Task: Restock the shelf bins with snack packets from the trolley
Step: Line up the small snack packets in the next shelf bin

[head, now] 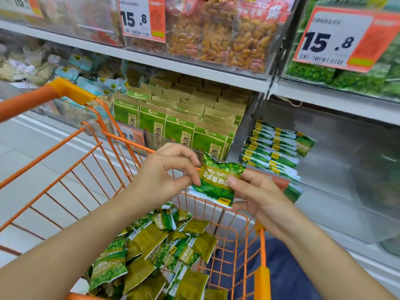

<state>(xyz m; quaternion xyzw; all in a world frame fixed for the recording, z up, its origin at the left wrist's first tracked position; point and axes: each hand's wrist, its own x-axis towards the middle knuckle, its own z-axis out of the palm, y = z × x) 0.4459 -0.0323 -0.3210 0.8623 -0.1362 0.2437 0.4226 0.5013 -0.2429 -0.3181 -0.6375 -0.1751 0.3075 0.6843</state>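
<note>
I hold a small stack of green garlic-flavour pea packets (216, 180) above the orange trolley (216, 211). My left hand (164, 172) pinches the stack's left edge with thumb and fingers. My right hand (257, 191) grips its right side, thumb on top. A heap of the same green packets (155, 247) lies in the trolley basket below. Just beyond my hands, a clear shelf bin (337, 169) holds rows of matching packets (275, 148) stacked on its left side.
Green paper bags (173, 126) fill the bin to the left. Upper shelf bins hold orange snacks (216, 35) and green snacks (368, 81), with 15.8 price tags (337, 40). The trolley's orange handle (263, 269) is near my right forearm. The white tiled floor (43, 169) shows at left.
</note>
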